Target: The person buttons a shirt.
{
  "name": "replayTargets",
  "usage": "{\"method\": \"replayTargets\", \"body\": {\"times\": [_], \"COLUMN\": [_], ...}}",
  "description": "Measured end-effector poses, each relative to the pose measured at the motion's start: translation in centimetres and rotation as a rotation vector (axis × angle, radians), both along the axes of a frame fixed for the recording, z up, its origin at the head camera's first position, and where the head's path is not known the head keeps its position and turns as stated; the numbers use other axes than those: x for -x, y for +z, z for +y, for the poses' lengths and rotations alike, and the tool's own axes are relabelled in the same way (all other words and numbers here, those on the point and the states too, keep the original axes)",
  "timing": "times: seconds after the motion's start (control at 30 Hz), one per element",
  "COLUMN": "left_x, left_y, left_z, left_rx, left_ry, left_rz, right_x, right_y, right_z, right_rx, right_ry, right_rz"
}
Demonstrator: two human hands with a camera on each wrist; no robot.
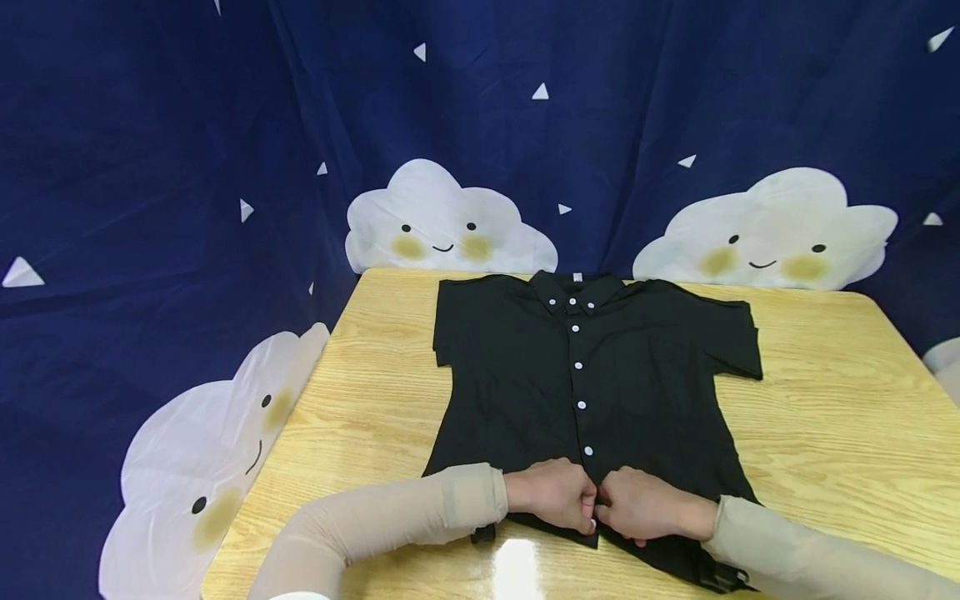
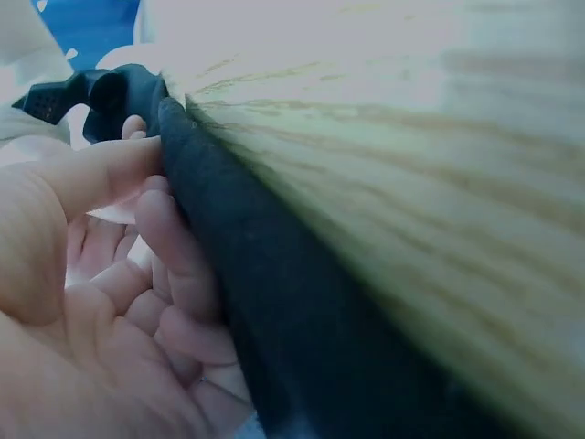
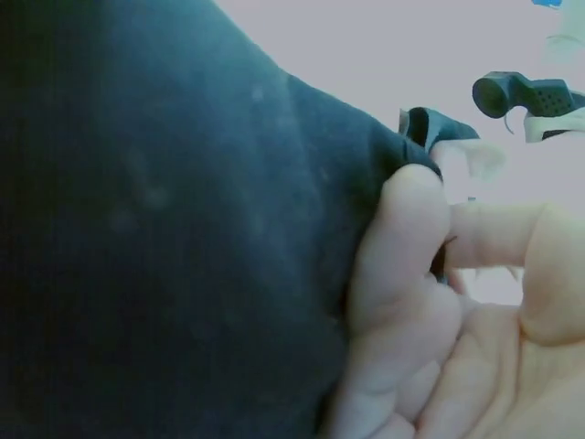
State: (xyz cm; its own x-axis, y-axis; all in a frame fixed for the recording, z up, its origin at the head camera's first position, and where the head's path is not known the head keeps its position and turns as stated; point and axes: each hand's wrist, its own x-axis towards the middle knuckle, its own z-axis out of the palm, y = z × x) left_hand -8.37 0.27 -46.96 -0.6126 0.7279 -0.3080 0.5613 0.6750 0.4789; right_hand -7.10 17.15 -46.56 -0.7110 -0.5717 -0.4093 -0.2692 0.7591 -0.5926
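A black short-sleeved button-up shirt (image 1: 510, 383) lies front side up, its collar toward the far edge of the table. White buttons run down its front placket. Close together at the lower placket are both hands. My left hand (image 1: 551, 496) pinches the left front edge beside a low white button (image 1: 593, 523). Just across from it, my right hand (image 1: 647, 504) pinches the other front edge. In the left wrist view, the fingers (image 2: 178, 251) curl against the dark cloth (image 2: 274, 274). Thumb and forefinger nip the fabric (image 3: 201, 219) in the right wrist view.
The shirt rests on a light wood-grain table (image 1: 382, 375), with bare wood to both sides of it. Behind and to the left hangs a dark blue curtain (image 1: 187, 167) with white triangles and smiling clouds. Beige sleeves cover both forearms.
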Motion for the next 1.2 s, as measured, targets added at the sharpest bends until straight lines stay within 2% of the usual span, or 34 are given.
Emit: {"method": "replayTargets", "body": {"times": [0.17,0.37,0.63,0.8,1.0,1.1,1.2], "left_x": [0.30,0.41,0.32,0.29,0.25,0.26,0.18], "left_y": [-0.02,-0.09,-0.21,-0.13,-0.22,-0.35,-0.34], "left_z": [-0.08,-0.04,-0.01,-0.08,-0.18,-0.13,-0.02], "left_rx": [-0.008,-0.015,-0.037,-0.086,-0.160,-0.169,-0.161], "left_ry": [0.012,0.019,0.013,0.016,0.023,0.023,0.047], "left_rz": [-0.059,-0.056,-0.062,-0.098,-0.100,-0.088,-0.082], "right_x": [0.08,0.30,0.05,-0.11,-0.10,-0.04,-0.09], "right_y": [0.11,0.20,-0.02,0.05,0.12,0.05,-0.02], "right_z": [0.15,0.42,0.42,0.47,0.60,0.63,0.52], "right_rx": [0.020,0.054,0.065,0.062,0.089,0.097,0.109], "right_ry": [-0.026,-0.016,-0.023,-0.024,-0.060,-0.065,-0.079], "right_rz": [-0.060,-0.114,-0.039,-0.022,-0.112,-0.136,-0.141]}}
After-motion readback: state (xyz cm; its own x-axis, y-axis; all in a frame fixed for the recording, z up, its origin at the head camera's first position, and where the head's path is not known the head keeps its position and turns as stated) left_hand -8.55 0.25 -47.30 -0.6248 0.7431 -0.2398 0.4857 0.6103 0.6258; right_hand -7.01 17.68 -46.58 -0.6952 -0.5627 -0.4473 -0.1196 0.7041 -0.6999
